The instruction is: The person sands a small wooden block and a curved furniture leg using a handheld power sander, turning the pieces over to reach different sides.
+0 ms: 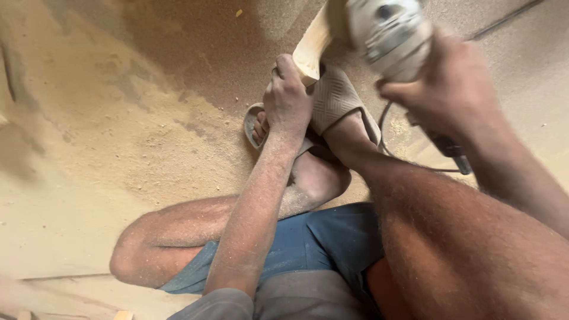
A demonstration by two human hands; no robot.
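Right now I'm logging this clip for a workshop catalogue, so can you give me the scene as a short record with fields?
Setting: floor covered in sawdust
Posture: person seated, legs folded, blue shorts
Left hand: grips the lower end of a pale wooden piece, braced over the sandal
Right hand: holds a grey power grinder against the wood's upper part
Cord: runs down beside the right foot
Footwear: grey patterned sandal under the wood
Dust: fine sawdust coats forearms and legs
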